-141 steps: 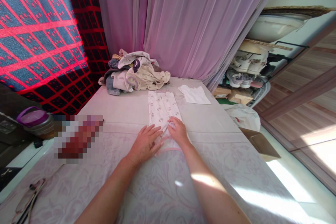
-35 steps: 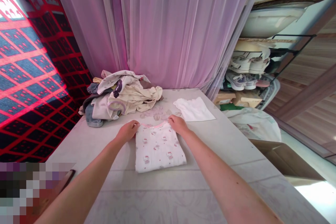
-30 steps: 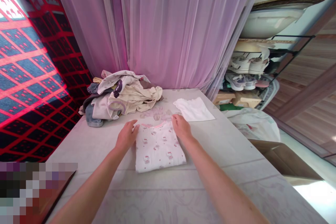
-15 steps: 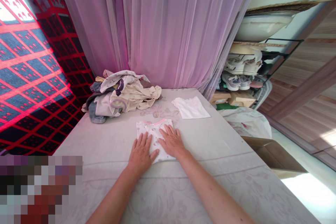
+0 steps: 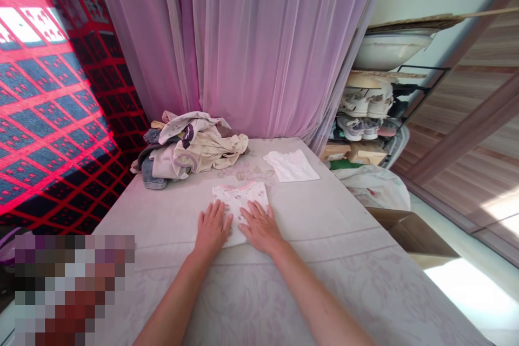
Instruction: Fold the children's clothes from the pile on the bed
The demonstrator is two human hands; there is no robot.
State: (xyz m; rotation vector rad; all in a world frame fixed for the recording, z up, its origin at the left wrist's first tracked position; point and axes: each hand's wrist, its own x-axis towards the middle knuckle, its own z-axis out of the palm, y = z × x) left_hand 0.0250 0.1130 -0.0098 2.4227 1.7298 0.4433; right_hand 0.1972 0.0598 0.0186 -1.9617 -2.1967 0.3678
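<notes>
A small white printed shirt [image 5: 239, 195] with a pink neckline lies flat and folded on the pale bedspread [image 5: 259, 297]. My left hand [image 5: 211, 230] rests on its left part, palm down, fingers stretched out. On the right part lies my right hand [image 5: 260, 227], also flat with the fingers spread. Both hands cover much of the lower half of the shirt. Beyond it to the right is a folded white garment [image 5: 292, 166], apart from my hands.
A heap of crumpled clothes [image 5: 190, 146] sits at the far left, before a purple curtain [image 5: 251, 48]. To the right stand a rack with shoes [image 5: 359, 127] and a basin [image 5: 393, 50], a plastic bag [image 5: 375, 184] and a cardboard box [image 5: 411, 232]. A red-and-black patterned cloth [image 5: 60, 119] hangs left.
My hands have slid slightly down the shirt toward me, and more of its upper part shows. The left hand's thumb now lies closer to its fingers. The camera view has shifted a little.
</notes>
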